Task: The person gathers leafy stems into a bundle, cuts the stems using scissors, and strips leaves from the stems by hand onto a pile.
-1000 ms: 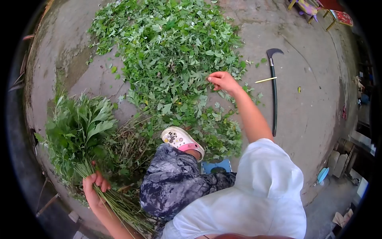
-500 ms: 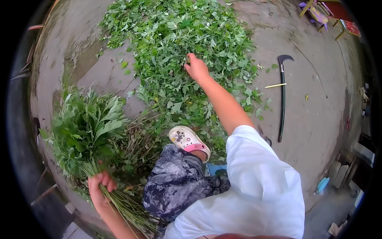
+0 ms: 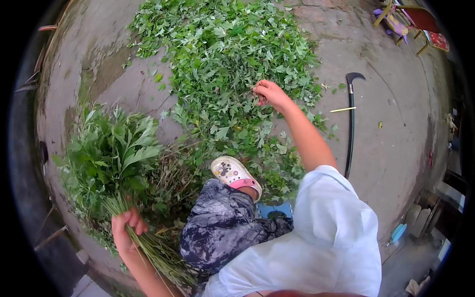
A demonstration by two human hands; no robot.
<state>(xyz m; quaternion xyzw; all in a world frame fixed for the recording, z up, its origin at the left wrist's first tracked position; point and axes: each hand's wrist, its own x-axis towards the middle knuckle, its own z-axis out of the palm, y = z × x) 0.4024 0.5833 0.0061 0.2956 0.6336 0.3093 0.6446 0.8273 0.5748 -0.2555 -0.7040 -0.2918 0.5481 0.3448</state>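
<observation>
The left hand (image 3: 127,226) clasps a leafy green long-stemmed bunch (image 3: 111,158); the right hand (image 3: 269,94), fingertips together, contents unclear, hovers toward the loose green leaf pile's (image 3: 222,54) right edge.

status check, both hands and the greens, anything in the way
Left hand gripping leafy bundle by its stems. Right hand over leaf pile, grip unclear. Sickle lying off right, apart from both hands.

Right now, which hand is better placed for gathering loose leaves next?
Probably the right hand: it is over the loose leaves, though whether it holds anything is unclear. The left hand is closed around the leafy bundle.
</observation>
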